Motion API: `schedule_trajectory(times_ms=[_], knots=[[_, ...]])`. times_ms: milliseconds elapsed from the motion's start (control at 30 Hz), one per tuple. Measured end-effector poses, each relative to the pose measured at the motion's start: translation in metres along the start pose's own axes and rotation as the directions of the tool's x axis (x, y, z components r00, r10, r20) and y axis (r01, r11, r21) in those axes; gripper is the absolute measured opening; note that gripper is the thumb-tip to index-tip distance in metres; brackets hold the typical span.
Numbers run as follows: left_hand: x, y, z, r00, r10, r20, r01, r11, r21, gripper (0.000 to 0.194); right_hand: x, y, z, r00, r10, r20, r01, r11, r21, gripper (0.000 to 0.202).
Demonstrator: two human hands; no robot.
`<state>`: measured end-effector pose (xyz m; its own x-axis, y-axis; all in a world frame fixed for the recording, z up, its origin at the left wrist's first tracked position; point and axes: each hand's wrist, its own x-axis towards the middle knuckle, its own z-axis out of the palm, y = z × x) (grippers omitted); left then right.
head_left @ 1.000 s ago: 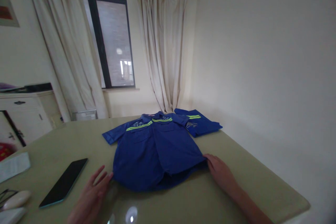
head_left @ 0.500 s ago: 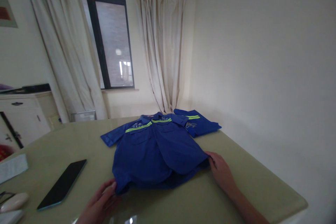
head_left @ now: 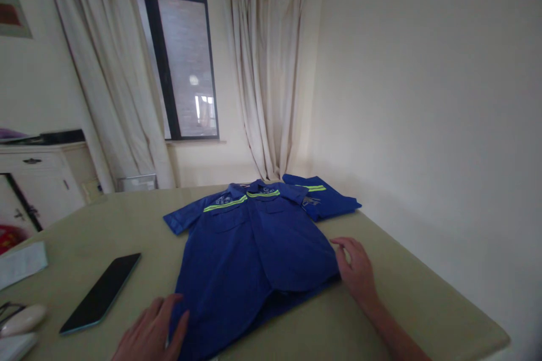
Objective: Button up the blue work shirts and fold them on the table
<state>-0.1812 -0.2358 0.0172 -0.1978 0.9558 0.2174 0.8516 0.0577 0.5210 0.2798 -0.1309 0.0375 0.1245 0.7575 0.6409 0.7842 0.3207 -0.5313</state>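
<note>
A blue short-sleeved work shirt with yellow-green reflective strips lies front up on the table, collar away from me and hem towards me. At its lower left edge is my left hand, thumb and index finger apart and resting on the cloth. My right hand touches the lower right edge, its thumb and index finger spread with a gap between them. Behind the shirt's right sleeve lies a folded blue garment with a similar strip. The shirt's lower left corner is partly hidden by my left hand.
The greenish table has a rounded right corner near the wall. On its left lie a dark tablet-like device, a white paper, and a pale rounded object. A white cabinet stands beyond, by curtains and a window.
The shirt's lower left part has come towards me and lies flatter, with its hem now slanting. My left hand moved nearer to me; the right hand's pinch on the hem has opened.
</note>
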Motion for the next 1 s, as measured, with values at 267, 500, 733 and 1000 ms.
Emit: schedule_trajectory(times_ms=[267,500,733,1000], knots=[[0.065,0.121,0.070,0.963,0.145,0.226,-0.195,0.957,0.214,0.056,0.002,-0.124,0.107,0.882,-0.159,0.445,0.163,0.986,0.029,0.021],[0.105,0.108,0.100,0.964,0.166,0.206,-0.219,0.938,0.270,0.057,0.006,-0.113,0.154,0.912,-0.053,0.407,0.059,0.998,0.000,0.013],[0.117,0.108,0.099,0.931,0.329,0.157,-0.355,0.916,0.188,0.048,0.019,-0.093,0.160,0.926,0.110,0.360,-0.246,0.901,0.358,0.020],[0.092,0.127,0.101,0.813,0.512,0.276,-0.540,0.841,0.031,0.031,0.019,-0.086,0.145,0.802,0.131,0.583,-0.387,0.858,0.338,0.043]])
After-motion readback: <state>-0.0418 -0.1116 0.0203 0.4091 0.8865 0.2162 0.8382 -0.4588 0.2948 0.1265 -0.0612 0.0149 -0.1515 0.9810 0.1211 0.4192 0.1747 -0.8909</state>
